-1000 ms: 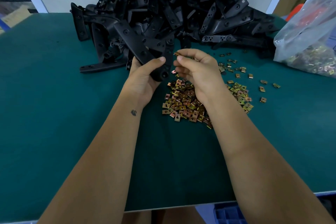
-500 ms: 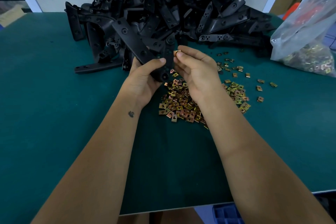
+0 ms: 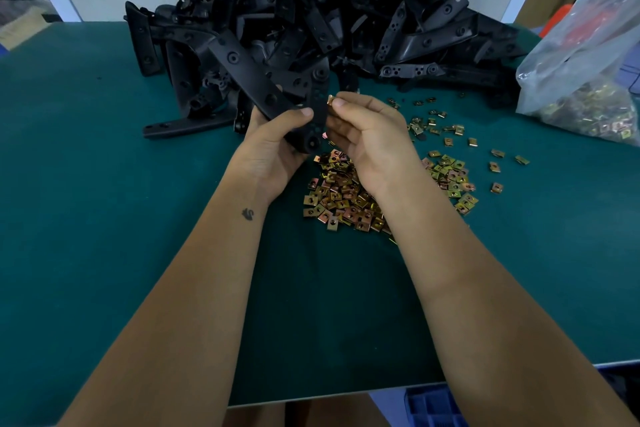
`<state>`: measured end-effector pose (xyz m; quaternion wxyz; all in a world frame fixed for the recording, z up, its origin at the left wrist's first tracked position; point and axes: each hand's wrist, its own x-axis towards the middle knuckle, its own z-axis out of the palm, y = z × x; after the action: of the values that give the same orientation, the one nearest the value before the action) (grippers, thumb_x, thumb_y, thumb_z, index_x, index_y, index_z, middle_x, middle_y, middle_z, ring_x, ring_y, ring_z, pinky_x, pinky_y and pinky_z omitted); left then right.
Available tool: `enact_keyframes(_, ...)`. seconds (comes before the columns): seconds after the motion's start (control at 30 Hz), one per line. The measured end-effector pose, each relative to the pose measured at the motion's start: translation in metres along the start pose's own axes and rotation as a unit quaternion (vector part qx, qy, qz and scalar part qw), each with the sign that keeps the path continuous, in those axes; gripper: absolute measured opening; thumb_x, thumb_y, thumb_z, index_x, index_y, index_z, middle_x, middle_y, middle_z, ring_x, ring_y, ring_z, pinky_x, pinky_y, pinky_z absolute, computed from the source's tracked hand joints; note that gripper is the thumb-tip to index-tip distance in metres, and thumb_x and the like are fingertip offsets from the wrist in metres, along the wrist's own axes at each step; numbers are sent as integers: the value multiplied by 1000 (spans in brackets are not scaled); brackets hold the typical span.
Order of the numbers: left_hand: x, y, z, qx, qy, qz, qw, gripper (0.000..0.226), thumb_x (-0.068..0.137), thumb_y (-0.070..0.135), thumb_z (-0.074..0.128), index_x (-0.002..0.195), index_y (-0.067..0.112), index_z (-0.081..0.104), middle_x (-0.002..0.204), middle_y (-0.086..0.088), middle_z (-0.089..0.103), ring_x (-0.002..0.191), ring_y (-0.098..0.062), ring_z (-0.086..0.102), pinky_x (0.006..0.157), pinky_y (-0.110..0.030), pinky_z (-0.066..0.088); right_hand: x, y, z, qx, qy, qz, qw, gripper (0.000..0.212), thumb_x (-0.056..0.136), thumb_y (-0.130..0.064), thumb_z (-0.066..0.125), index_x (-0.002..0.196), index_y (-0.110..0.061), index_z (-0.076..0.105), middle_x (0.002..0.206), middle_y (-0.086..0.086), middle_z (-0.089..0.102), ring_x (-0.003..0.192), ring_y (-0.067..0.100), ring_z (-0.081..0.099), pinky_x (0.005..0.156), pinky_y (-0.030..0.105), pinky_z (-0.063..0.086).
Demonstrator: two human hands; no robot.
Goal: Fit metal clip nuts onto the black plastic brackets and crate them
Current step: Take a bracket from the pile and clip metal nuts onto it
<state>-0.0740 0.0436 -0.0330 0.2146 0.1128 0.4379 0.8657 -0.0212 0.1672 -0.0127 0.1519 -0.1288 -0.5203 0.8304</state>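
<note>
Our left hand (image 3: 273, 146) grips one black bracket (image 3: 277, 94), steadying its edge. Our right hand (image 3: 367, 135) pinches a clip nut (image 3: 330, 100) just beside that edge, ready to slide on.

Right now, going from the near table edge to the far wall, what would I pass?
Blue crate → loose pile of clip nuts → hands, left holding a bracket, right pinching a clip nut → heap of black brackets.

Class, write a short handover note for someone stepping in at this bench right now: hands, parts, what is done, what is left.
Left hand grips a black bracket, raised above the mat.
Right hand pinches one clip nut at the bracket's edge; whether it is seated cannot be told.
Loose nuts lie under the hands, bracket pile behind, more nuts in the bag.
Left: fit this nut, then crate.
</note>
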Motion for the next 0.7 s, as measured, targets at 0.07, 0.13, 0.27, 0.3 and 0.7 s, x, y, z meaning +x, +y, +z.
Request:
enact_keyframes(0.07,0,1,-1,4,0,1,1000,43,89,-2,60,126,18,48,120,-7,66,109,-24,64,91,-43,53,0,0,0,-6,0,-2,1000,13,89,0,64,86,-13,67,79,1,73,67,11,67,69,25,55)
enact_keyframes(0.13,0,1,-1,6,-1,2,1000,43,89,-3,60,124,19,49,118,-6,67,108,-23,64,86,-39,54,0,0,0,-13,3,-7,1000,12,89,-1,64,86,-13,67,78,1,72,65,10,66,66,24,55)
enact_keyframes(0.27,1,0,-1,19,0,7,1000,47,89,-5,62,127,17,48,120,-8,68,112,-25,65,89,-42,55,0,-1,-2,-35,15,-18,999,11,88,-1,66,86,-12,68,79,2,70,64,11,65,65,24,55)
enact_keyframes(0.3,1,-1,0,38,1,9,999,51,89,-4,63,132,16,45,124,-9,66,113,-26,65,89,-42,56,1,-1,-3,-36,20,-19,999,11,88,0,66,87,-11,69,81,4,70,65,11,64,67,25,56)
enact_keyframes(0.7,3,-12,0,179,37,44,982,50,83,18,75,121,28,43,123,3,64,104,-11,69,77,-33,59,2,-4,-11,-45,40,-27,998,11,87,-1,68,88,-11,70,82,2,69,70,12,63,76,28,56)
